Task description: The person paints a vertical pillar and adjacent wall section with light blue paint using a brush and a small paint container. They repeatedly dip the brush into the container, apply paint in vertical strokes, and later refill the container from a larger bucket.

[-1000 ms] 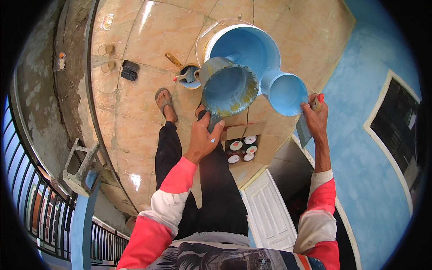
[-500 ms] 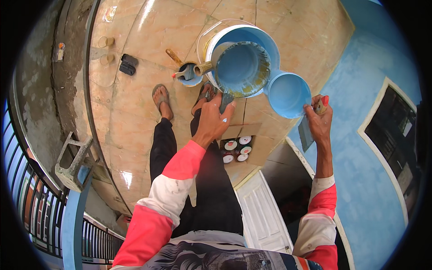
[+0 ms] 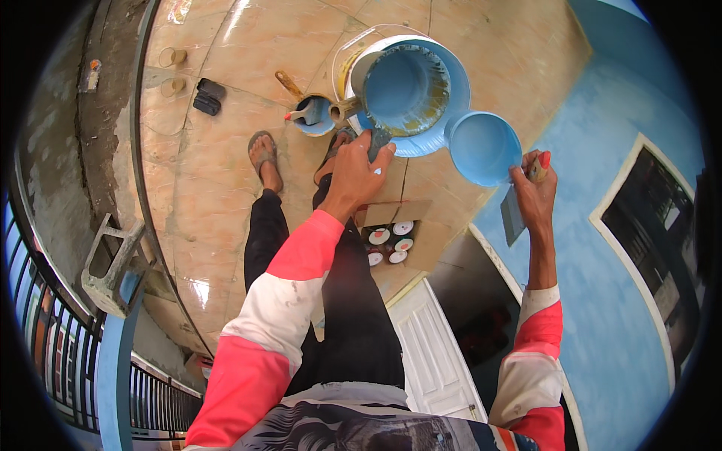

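Note:
My left hand [image 3: 353, 174] is closed on a dark grey grip at the near side of a paint pot [image 3: 408, 86]. Blue paint coats the pot's inside, and its rim is smeared yellowish; a short wooden stub [image 3: 344, 110] sticks out at its left. This pot is over the mouth of a big white bucket [image 3: 460, 71], also blue inside. With my right hand [image 3: 535, 192] I pinch the rim of a light blue tub [image 3: 483, 149], whose far-left edge meets the bucket's side. The same hand holds a red-tipped paintbrush [image 3: 513, 218], its grey end hanging down.
Left of the bucket, a small paint can [image 3: 320, 124] holds a brush, near my sandalled feet [image 3: 265, 159]. An open carton [image 3: 414, 259] of several lidded cans lies by the white door [image 3: 436, 353]. Two glasses [image 3: 173, 57] and a black case [image 3: 209, 96] are on the tiles.
The paint pot has moved slightly away from me over the bucket, with my left hand still on it. My right hand keeps the tub and brush nearly in place; the whole view has shifted a little.

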Available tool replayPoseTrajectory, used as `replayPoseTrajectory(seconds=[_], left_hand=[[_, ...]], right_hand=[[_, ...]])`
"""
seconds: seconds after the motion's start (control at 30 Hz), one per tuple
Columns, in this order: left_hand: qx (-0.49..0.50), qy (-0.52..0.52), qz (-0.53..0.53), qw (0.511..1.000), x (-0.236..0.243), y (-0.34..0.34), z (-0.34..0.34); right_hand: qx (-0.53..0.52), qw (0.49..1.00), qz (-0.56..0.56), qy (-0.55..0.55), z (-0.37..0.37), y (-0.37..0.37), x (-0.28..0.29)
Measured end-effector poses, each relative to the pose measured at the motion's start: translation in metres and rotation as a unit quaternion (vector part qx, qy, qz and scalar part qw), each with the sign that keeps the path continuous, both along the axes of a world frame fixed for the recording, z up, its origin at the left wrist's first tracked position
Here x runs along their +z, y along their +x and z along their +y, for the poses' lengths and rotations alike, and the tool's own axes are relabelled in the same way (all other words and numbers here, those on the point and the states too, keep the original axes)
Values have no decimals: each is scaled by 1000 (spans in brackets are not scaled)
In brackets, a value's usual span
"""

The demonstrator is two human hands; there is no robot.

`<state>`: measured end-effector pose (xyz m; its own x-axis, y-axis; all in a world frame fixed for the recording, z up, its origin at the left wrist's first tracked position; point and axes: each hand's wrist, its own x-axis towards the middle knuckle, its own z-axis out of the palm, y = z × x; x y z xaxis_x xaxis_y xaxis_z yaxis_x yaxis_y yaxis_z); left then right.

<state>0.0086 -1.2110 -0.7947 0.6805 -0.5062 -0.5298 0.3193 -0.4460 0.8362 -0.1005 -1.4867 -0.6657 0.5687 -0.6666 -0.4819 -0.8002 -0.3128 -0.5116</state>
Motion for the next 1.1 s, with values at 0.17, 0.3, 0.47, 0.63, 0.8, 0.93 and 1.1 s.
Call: replayPoseTrajectory(seconds=[0.17,0.3,0.47,0.63,0.8,0.93,1.1], left_hand=[[2,-27,-9,1000,-8,5,-7],[8,-49,-21,999,-10,6,-8],[-22,-27,-16,999,-15,6,-8],[-37,-9,7,999,-15,4,-6],[-46,-5,-27,999,-15,1,-10],[-47,-15,-14,999,-23,-5,-12],[-34,-29,-20,999,-31,-8,-15]], right_hand=[[-7,1000,2,-14,1,9,1],[-1,1000,0,-26,-2,12,0],[-7,999,-21,-26,1,12,-1],[7,999,-25,-44,2,11,-6],[10,998,4,-67,16,27,6],[21,995,25,-95,18,33,8],[23,994,44,-102,17,36,9]])
